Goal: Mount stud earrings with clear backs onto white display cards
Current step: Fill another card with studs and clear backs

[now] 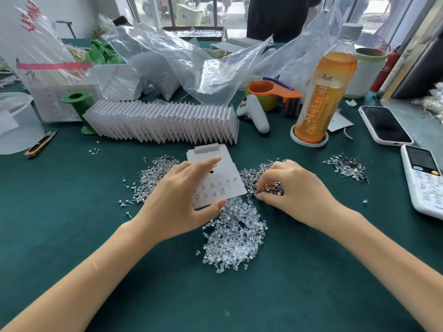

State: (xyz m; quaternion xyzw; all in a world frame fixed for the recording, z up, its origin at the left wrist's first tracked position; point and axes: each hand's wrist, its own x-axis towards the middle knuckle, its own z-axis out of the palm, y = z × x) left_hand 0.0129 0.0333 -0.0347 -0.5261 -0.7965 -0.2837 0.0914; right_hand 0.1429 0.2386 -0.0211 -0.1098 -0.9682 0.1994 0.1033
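My left hand (178, 200) grips a white display card (221, 185) by its left edge, thumb under its lower corner and forefinger along its top; several studs sit in the card. More blank cards (208, 155) lie beneath it. My right hand (290, 188) is curled into a pile of stud earrings (253, 174) just right of the card, its fingertips pinching among the studs. Another stud pile (153, 178) lies left of the card. A heap of clear backs (236, 236) spreads on the green mat between my wrists.
A long row of filled cards (165, 123) stands behind the work spot. An orange drink bottle (323, 92), a white game controller (254, 113), a tape dispenser (275, 94), two phones (383, 125) and plastic bags (191, 65) crowd the back and right. Snips (40, 144) lie at left.
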